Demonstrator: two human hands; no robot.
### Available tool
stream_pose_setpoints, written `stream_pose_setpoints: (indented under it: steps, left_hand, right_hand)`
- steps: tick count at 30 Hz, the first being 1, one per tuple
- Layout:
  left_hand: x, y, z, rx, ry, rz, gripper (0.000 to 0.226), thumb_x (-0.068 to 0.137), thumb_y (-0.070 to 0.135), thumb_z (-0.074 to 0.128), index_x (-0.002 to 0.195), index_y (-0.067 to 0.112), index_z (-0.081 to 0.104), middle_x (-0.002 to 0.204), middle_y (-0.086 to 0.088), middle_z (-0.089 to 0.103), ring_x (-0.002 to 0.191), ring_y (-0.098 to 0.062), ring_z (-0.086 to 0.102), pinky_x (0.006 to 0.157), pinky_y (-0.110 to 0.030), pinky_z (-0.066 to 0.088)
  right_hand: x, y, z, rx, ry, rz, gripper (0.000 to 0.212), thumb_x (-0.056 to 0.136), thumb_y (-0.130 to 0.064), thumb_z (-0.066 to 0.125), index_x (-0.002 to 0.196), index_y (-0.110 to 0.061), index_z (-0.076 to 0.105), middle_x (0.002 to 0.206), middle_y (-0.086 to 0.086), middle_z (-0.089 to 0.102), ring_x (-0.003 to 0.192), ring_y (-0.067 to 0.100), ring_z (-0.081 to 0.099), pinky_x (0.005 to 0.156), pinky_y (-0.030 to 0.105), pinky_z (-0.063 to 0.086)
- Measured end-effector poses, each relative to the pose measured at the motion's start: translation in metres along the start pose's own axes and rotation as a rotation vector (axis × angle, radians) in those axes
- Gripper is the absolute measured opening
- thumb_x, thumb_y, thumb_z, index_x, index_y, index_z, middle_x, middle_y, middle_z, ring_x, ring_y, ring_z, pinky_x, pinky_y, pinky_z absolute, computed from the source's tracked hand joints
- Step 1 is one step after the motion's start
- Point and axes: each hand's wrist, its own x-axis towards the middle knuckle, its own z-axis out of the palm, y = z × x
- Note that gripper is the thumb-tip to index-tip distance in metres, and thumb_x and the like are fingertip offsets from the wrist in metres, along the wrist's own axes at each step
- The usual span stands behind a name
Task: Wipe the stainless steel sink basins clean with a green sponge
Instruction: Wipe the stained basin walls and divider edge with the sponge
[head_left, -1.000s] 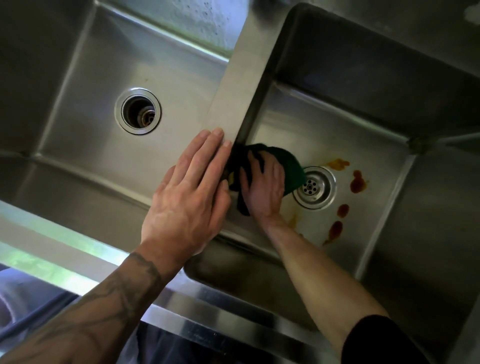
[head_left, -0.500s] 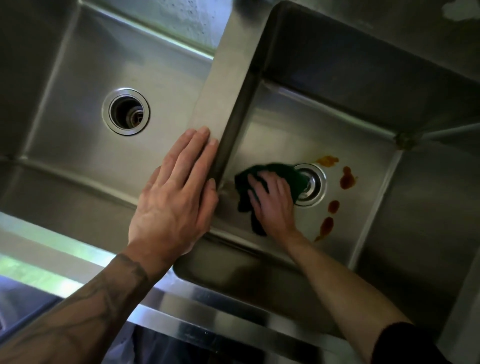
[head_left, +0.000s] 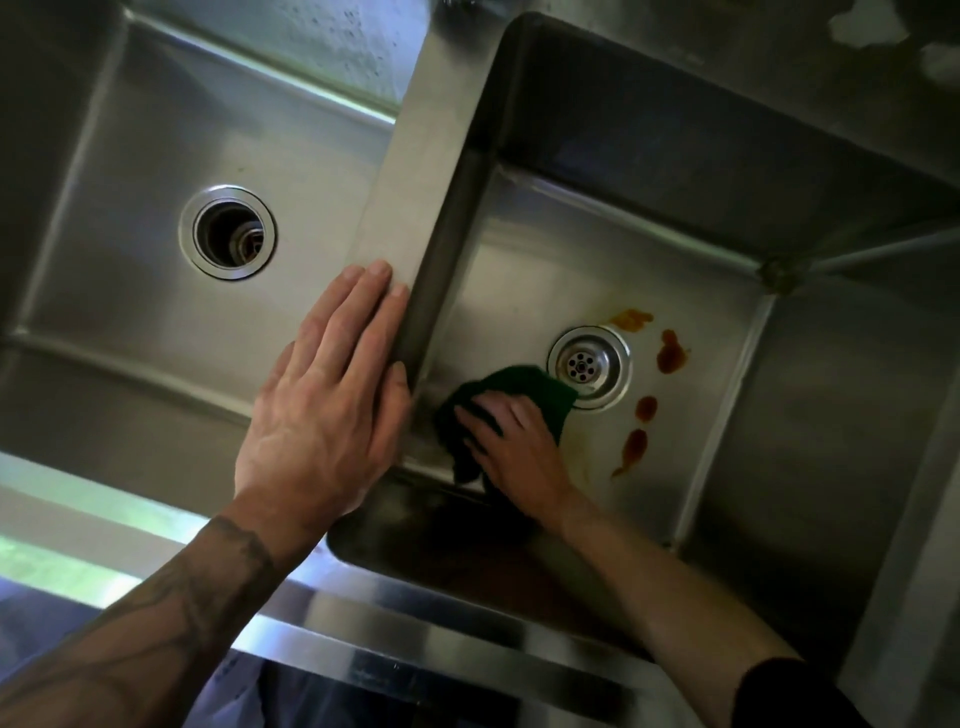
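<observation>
The left hand lies flat on the divider, fingers straight, holding nothing. The right hand presses the green sponge under spread fingers onto the right basin floor; the drain sits just beyond its fingertips, orange-brown stains further right

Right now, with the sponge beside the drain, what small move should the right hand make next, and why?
Probably slide the green sponge rightward past the drain onto the reddish-brown stains: the right hand presses it flat on the basin floor left of them, and they look unwiped. The left hand braces on the divider.
</observation>
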Motion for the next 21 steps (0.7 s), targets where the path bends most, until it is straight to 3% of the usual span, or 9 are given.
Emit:
stream_pose_setpoints:
  steps: [2, 6, 10, 14, 17, 21]
  left_hand:
    - [0.0, 0.0, 0.0, -0.006, -0.001, -0.005, 0.055, 0.107, 0.018, 0.049, 0.159, 0.003, 0.043, 0.169, -0.013, 0.037, 0.159, -0.03, 0.033, 0.122, -0.053, 0.041]
    - [0.0, 0.0, 0.0, 0.011, -0.002, -0.001, 0.055, 0.107, 0.018, 0.049, 0.16, 0.003, 0.042, 0.169, -0.013, 0.037, 0.159, -0.03, 0.033, 0.121, -0.053, 0.042]
    - [0.0, 0.002, 0.0, 0.025, -0.002, -0.023, 0.056, 0.107, 0.019, 0.048, 0.161, 0.007, 0.041, 0.171, -0.009, 0.035, 0.16, -0.026, 0.031, 0.123, -0.049, 0.04]
    - [0.0, 0.002, 0.0, 0.019, -0.008, -0.021, 0.056, 0.108, 0.021, 0.047, 0.162, 0.007, 0.04, 0.171, -0.008, 0.035, 0.16, -0.026, 0.03, 0.123, -0.049, 0.04]
    - [0.001, 0.001, 0.0, 0.021, 0.001, -0.01, 0.056, 0.107, 0.019, 0.049, 0.161, 0.005, 0.041, 0.17, -0.011, 0.036, 0.16, -0.028, 0.031, 0.123, -0.05, 0.041]
    - [0.001, 0.002, 0.0, 0.024, -0.005, -0.016, 0.055, 0.108, 0.02, 0.048, 0.161, 0.005, 0.041, 0.171, -0.01, 0.035, 0.16, -0.027, 0.031, 0.123, -0.049, 0.04]
  right_hand:
    - [-0.019, 0.014, -0.006, 0.001, -0.017, 0.016, 0.048, 0.096, -0.019, 0.069, 0.143, -0.016, 0.06, 0.144, 0.011, 0.056, 0.132, 0.031, 0.051, 0.111, 0.054, 0.044]
    - [0.031, -0.003, 0.006, 0.002, 0.163, 0.328, 0.043, 0.098, -0.019, 0.064, 0.14, -0.011, 0.061, 0.139, 0.016, 0.056, 0.126, 0.034, 0.051, 0.11, 0.051, 0.042]
    - [0.062, -0.037, 0.016, 0.064, 0.159, 0.231, 0.045, 0.098, -0.022, 0.063, 0.142, -0.012, 0.06, 0.138, 0.015, 0.056, 0.123, 0.031, 0.047, 0.109, 0.047, 0.04]
    - [-0.009, -0.004, 0.007, 0.031, -0.033, 0.061, 0.053, 0.095, -0.023, 0.069, 0.146, -0.019, 0.056, 0.146, 0.008, 0.052, 0.132, 0.029, 0.047, 0.114, 0.05, 0.04]
    - [-0.033, 0.018, -0.001, 0.007, -0.007, 0.141, 0.048, 0.097, -0.023, 0.065, 0.145, -0.019, 0.057, 0.146, 0.009, 0.052, 0.133, 0.03, 0.047, 0.116, 0.051, 0.038]
    - [0.023, -0.015, 0.01, 0.021, 0.109, 0.21, 0.045, 0.096, -0.02, 0.066, 0.141, -0.014, 0.061, 0.138, 0.014, 0.057, 0.124, 0.033, 0.05, 0.108, 0.048, 0.042]
